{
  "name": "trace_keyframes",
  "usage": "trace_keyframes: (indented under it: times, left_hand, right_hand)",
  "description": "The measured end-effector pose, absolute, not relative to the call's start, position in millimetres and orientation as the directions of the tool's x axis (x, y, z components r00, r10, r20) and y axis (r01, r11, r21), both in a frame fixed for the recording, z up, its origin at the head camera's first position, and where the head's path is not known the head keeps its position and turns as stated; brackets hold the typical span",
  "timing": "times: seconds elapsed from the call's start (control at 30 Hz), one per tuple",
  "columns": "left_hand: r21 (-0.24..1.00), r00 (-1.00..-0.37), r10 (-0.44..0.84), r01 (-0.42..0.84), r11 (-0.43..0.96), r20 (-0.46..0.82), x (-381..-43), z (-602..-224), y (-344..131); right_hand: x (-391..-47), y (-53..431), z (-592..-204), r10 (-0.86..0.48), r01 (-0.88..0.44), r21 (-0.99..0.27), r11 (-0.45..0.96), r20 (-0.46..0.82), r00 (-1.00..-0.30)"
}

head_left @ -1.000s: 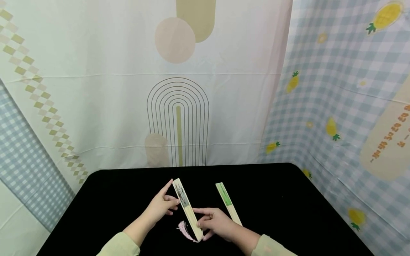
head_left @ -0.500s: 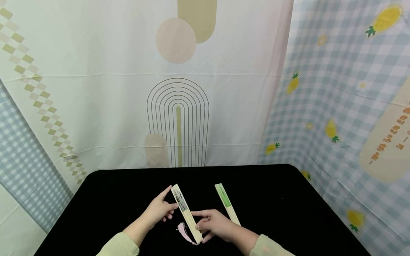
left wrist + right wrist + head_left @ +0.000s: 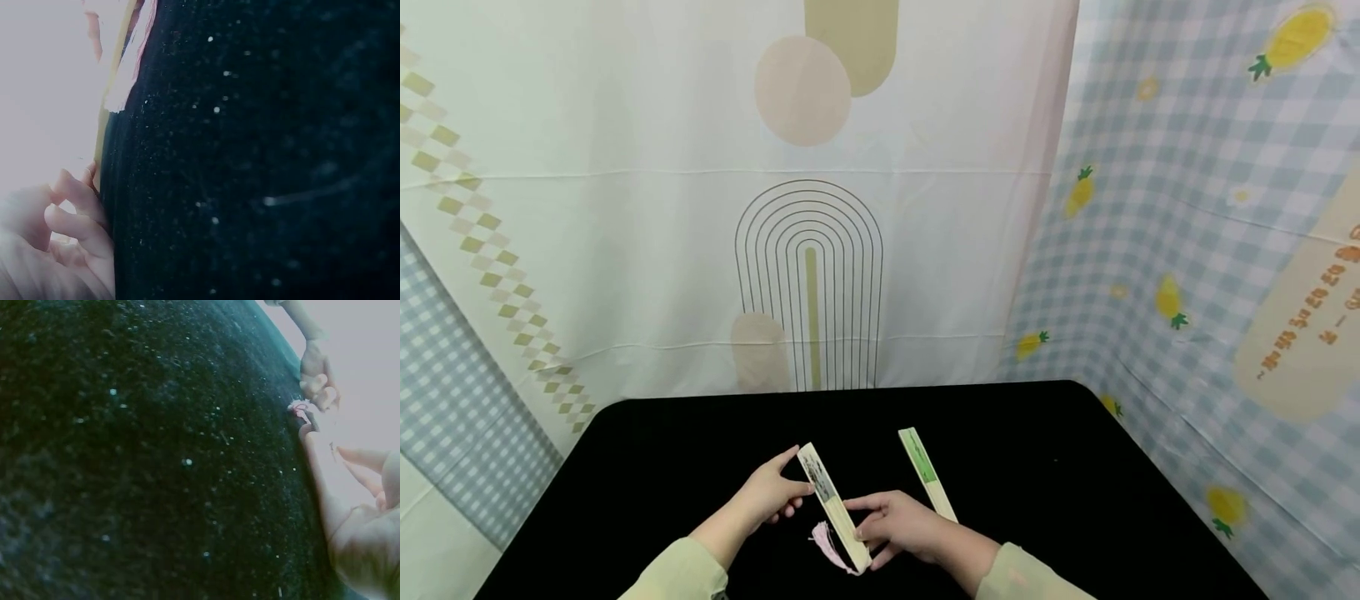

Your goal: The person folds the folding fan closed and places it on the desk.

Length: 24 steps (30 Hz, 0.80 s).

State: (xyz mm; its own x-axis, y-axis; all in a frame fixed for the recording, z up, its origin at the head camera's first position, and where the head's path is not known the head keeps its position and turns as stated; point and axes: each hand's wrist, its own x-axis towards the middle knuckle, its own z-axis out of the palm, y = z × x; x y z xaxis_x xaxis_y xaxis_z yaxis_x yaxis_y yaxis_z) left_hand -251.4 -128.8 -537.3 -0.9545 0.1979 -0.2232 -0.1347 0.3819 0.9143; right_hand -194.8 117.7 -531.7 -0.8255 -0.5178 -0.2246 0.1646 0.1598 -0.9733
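A folded hand fan [image 3: 831, 501] with a dark landscape print on its upper half and a pink tassel [image 3: 826, 543] at its lower end slants between the hands. My left hand [image 3: 767, 493] touches its left edge, index finger straight at the top corner, thumb further down, other fingers curled under. My right hand [image 3: 901, 528] holds its lower part, thumb at the edge and index finger along the right side. In the left wrist view the tassel [image 3: 133, 62] hangs beside the fan's thin edge. Glare washes out much of both wrist views.
A second folded hand fan [image 3: 927, 471] with a green print lies to the right on the black table [image 3: 1037, 475], its lower end hidden behind the right forearm. Behind the table hangs a pale patterned curtain [image 3: 662, 275]. A checked pineapple curtain [image 3: 1150, 208] hangs at the right.
Both hands and the fan between them have shifted slightly toward the body, most clearly at the fan's top end. The green-printed fan stays put. The head view has turned slightly.
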Motion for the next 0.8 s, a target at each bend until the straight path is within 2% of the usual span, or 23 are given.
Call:
trace_keyframes:
  times: [0.4,0.8]
  left_hand:
    - [0.892,-0.954,0.177,-0.148,0.426,-0.243,-251.9,-533.9,-127.7]
    - [0.889,-0.959,0.169,-0.135,0.437,-0.229,-251.3,-536.1,-126.3]
  right_hand:
    - [-196.0,115.8,-530.3,-0.506,0.165,-0.966,0.199,-0.246,-0.827]
    - [-198.5,117.6,-523.4,-0.532,0.002,-0.929,0.369,-0.213,-0.819]
